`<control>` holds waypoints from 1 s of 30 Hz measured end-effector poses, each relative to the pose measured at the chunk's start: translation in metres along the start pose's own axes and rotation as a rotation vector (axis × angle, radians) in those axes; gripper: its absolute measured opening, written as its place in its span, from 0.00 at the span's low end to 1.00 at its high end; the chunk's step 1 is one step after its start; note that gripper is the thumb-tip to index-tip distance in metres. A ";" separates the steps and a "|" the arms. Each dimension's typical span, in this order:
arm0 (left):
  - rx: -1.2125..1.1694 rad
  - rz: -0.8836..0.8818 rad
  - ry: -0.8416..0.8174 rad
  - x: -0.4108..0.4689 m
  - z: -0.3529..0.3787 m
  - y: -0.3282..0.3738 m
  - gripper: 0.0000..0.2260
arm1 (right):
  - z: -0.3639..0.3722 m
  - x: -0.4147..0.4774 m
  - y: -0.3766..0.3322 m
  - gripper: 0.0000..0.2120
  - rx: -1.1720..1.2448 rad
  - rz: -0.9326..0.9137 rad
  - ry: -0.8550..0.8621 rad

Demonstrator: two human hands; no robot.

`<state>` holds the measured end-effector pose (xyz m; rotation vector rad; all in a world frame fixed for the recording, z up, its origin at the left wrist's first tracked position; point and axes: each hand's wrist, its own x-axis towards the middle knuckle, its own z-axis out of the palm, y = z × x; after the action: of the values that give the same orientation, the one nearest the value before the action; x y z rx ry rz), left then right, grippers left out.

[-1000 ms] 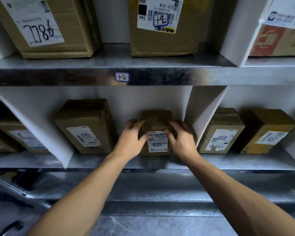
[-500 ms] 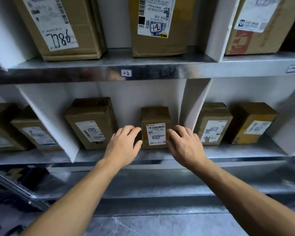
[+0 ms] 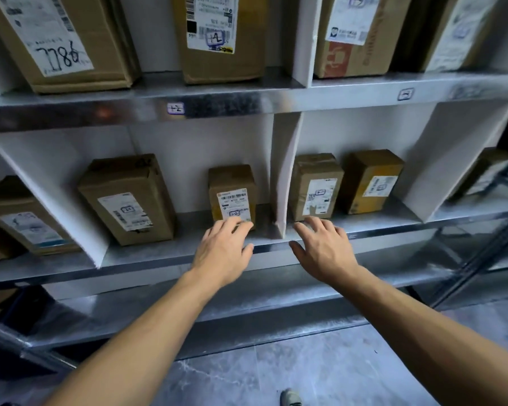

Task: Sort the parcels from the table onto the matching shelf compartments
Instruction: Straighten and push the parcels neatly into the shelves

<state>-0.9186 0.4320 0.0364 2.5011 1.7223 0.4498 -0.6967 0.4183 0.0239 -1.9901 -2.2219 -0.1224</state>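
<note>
Your two forearms reach up toward the lower shelf, and both hands are spread and holding nothing. Your left hand (image 3: 222,250) hangs over the shelf's front lip (image 3: 159,260). Its fingertips (image 3: 237,225) overlap the bottom edge of the small parcel (image 3: 232,194), and contact there cannot be confirmed. Your right hand (image 3: 324,253), fingers loose, sits off to the right, in front of the foot of the white divider (image 3: 285,177).

A second ago both hands clasped this parcel from either side. They have since let go and drawn back toward you.

The parcel stands upright just beyond your left fingertips, label facing out, close to the divider on its right. Farther left of that hand, a larger parcel (image 3: 126,200) shares the compartment. Beyond your right hand, past the divider, two more parcels (image 3: 317,187) stand side by side. Above them all, a small tag (image 3: 175,108) marks the upper shelf's edge.

This parcel looks delivered. Judging by the release, your hands are free to fetch the next one from the table, which is out of view.
</note>
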 end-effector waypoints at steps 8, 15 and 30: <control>-0.020 0.172 -0.016 0.063 0.031 0.091 0.22 | -0.012 -0.001 0.098 0.20 0.029 0.125 0.042; -0.048 0.204 0.041 0.167 0.062 0.180 0.21 | -0.025 0.044 0.228 0.21 0.081 0.192 0.077; -0.146 -0.160 -0.088 0.302 0.114 0.268 0.26 | 0.001 0.162 0.365 0.22 0.543 0.086 0.032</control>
<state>-0.5453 0.6241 0.0469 2.2296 1.7701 0.4290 -0.3518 0.6184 0.0343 -1.7532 -1.8779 0.4119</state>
